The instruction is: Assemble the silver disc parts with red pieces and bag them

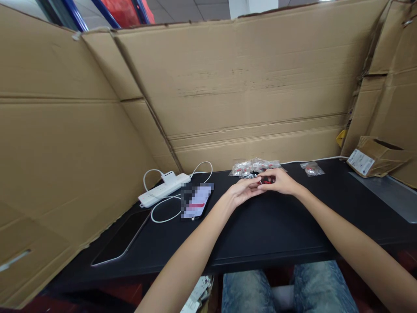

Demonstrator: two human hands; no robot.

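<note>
Both hands (241, 191) at a small red item (267, 182), clear plastic packets (243, 168) just behind.

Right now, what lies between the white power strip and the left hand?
In the head view, a lit phone lies between the power strip and left hand, with white cable beside it.

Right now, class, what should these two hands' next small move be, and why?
Perhaps turn the small red item slightly between the left hand and right hand, since they meet around it and hide much of it.
</note>
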